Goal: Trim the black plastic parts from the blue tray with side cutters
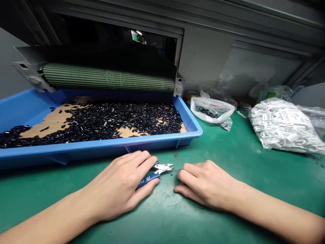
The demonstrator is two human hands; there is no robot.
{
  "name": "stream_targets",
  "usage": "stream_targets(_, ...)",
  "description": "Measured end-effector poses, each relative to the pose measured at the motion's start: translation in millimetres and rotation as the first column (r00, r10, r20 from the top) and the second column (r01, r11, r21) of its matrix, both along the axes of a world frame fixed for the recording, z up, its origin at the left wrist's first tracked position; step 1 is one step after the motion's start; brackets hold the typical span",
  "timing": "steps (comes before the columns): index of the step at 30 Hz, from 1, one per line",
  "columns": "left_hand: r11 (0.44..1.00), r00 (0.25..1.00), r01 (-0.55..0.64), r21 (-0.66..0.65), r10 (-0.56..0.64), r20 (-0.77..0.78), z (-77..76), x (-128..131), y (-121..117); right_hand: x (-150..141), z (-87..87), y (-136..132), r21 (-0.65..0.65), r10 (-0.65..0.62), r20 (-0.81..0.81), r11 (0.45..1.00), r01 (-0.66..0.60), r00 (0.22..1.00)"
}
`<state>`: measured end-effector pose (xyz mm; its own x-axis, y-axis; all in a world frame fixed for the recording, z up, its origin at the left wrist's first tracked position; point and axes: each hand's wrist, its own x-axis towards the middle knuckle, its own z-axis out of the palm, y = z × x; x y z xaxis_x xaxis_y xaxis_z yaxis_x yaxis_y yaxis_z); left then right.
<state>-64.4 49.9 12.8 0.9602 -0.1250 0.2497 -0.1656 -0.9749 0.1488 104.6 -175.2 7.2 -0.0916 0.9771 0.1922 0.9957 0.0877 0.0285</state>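
Note:
My left hand (130,181) is closed round a pair of blue-handled side cutters (149,177), which lie low over the green table. Their silver jaws point right, toward my right hand (203,183). That hand rests on the table with its fingers curled in and thumb close below them; whatever they may hold is hidden. A tiny dark speck (171,175) lies on the table between the cutter tips and my right fingers. Beyond both hands stands a blue tray (157,139) with a great many small black parts (122,117) on brown cardboard.
A green ribbed conveyor belt (109,78) ends over the tray's back. To the right, an open clear bag (215,110) holds some black parts. Farther right sits a full bag of white pieces (286,125). The green tabletop (228,149) runs beneath everything.

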Motion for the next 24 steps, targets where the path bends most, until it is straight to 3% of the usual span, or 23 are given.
stream_targets(4, 1.000, 1.000, -0.027, -0.014, 0.027, 0.004, 1.9, -1, -2, -11, -1.2, 0, 0.033, -0.114, 0.146, 0.993, 0.110, 0.983)
stream_targets(7, 1.000, 0.999, -0.020, -0.022, 0.021, 0.024, 0.7, -3, -1, -21, -2.3, -5, 0.070, -0.249, 0.270, 0.968, 0.239, 0.930)
stream_targets(11, 0.999, 0.999, -0.029, -0.017, 0.029, 0.020, -2.4, -4, 3, -26, -3.9, -6, 0.116, -0.341, 0.358, 0.940, 0.321, 0.869)
stream_targets(18, 1.000, 0.999, -0.019, 0.002, 0.019, 0.027, -3.7, -6, 5, -21, -3.8, -6, 0.077, -0.247, 0.292, 0.969, 0.235, 0.924)
stream_targets(24, 1.000, 1.000, -0.012, 0.008, 0.011, 0.027, -2.4, -4, 4, -24, -0.6, -6, -0.009, -0.226, 0.369, 0.969, 0.246, 0.902)
